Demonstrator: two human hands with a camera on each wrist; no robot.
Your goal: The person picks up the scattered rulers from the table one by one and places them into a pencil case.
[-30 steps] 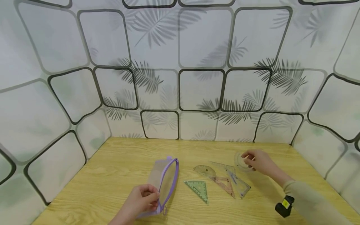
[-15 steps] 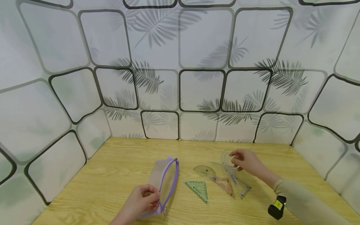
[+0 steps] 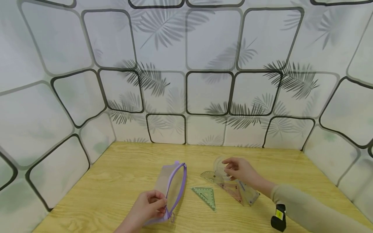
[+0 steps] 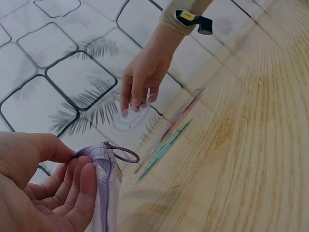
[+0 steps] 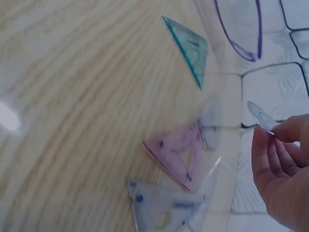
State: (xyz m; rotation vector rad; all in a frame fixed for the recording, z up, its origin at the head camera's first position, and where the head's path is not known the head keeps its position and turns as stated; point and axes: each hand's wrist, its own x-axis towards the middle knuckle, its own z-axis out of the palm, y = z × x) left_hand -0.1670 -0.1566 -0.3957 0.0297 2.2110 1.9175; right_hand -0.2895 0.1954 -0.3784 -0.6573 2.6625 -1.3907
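Observation:
My left hand [image 3: 147, 205] pinches the near end of a purple-edged mesh zip pouch [image 3: 163, 178], whose mouth gapes open. In the left wrist view, thumb and fingers grip its corner beside a zip pull ring [image 4: 126, 154]. My right hand [image 3: 243, 171] pinches a clear round protractor [image 5: 260, 117] by its edge, held above the table. Beneath and near it lie a half-round protractor [image 3: 207, 175], a pink set square [image 5: 169, 150] and a clear set square [image 5: 159, 208], partly overlapping. A green set square [image 3: 205, 195] lies between these and the pouch.
The wood-grain table [image 3: 116, 181] is bounded by a patterned curtain wall [image 3: 208, 94] at the back and both sides. A black wrist camera [image 3: 278, 216] sits on my right sleeve.
My right hand has moved left with the round protractor, from the right of the set squares to above them. My left hand and the pouch have stayed nearly in place.

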